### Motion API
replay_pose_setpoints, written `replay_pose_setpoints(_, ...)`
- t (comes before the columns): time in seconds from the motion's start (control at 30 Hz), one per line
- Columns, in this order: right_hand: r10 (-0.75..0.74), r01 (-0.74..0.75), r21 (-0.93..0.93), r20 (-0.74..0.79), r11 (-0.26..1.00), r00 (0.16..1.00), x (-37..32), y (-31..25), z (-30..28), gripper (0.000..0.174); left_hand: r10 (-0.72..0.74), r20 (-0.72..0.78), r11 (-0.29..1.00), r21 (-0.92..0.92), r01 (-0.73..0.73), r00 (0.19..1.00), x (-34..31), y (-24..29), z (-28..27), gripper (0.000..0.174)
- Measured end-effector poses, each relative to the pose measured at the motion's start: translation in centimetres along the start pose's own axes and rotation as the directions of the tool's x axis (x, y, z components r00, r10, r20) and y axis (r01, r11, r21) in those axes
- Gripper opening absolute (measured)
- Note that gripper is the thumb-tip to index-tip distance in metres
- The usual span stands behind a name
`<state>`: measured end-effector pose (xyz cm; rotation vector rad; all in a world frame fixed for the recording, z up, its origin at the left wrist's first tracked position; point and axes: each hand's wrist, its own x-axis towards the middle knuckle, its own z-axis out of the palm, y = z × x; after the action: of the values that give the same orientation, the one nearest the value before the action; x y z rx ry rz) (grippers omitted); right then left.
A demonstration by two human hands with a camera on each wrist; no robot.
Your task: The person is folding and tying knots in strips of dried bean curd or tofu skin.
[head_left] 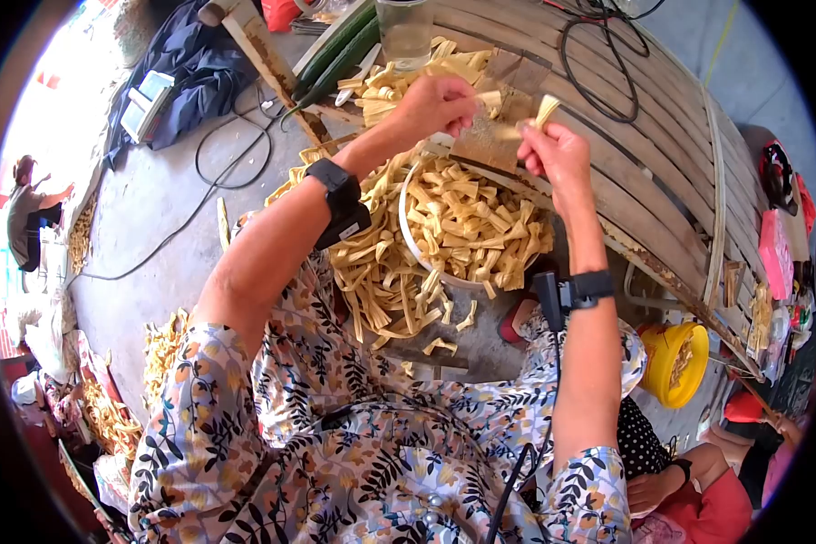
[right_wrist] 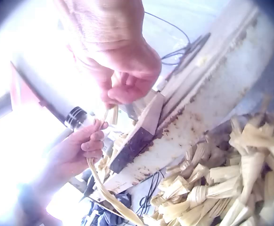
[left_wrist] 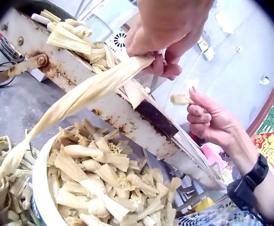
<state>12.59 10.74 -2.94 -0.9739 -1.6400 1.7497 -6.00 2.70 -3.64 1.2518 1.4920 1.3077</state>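
Observation:
My left hand (head_left: 440,107) grips a long, twisted, pale yellow strip (left_wrist: 80,96), which looks like tofu skin, above the bench edge. The strip's lower end trails down to a heap of loose strips (head_left: 385,290). Across from it, my right hand (head_left: 558,152) pinches a short yellow piece (head_left: 547,111) with a flared end standing above the thumb. Both hands are raised over a small wooden board (head_left: 485,145) at the bench's near edge. Below them a round white tub (head_left: 406,222) is heaped with knotted yellow pieces (head_left: 471,222).
The slatted bench (head_left: 644,154) has a rusty metal edge. On it are cucumbers (head_left: 344,54), a clear cup (head_left: 404,36), more yellow pieces (head_left: 385,91) and a black cable (head_left: 598,63). A yellow bucket (head_left: 671,367) stands at right, near another seated person.

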Motion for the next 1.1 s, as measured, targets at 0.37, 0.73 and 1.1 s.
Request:
replay_pose_setpoints(0.37,-0.282,0.282,-0.476,0.072,0.833,0.957,-3.6,2.3,0.3,0.021,0.323,0.2,0.762,0.525,-0.38,0.925,-5.9,1.7,5.3,0.016)
replay_pose_setpoints(0.73,0.002,0.016,-0.335,0.055,0.942,0.999,-4.6,2.3,-2.0,0.008,-0.128,0.374,0.947,0.322,0.001,0.919,-7.2,-0.5,2.2,0.014)
replay_pose_setpoints(1.1,-0.169,-0.101,0.366,0.636,0.925,0.753,-8.4,-4.3,1.0,0.032,-0.033,0.287,0.943,-0.308,0.125,0.957,-6.2,4.1,2.4,0.023)
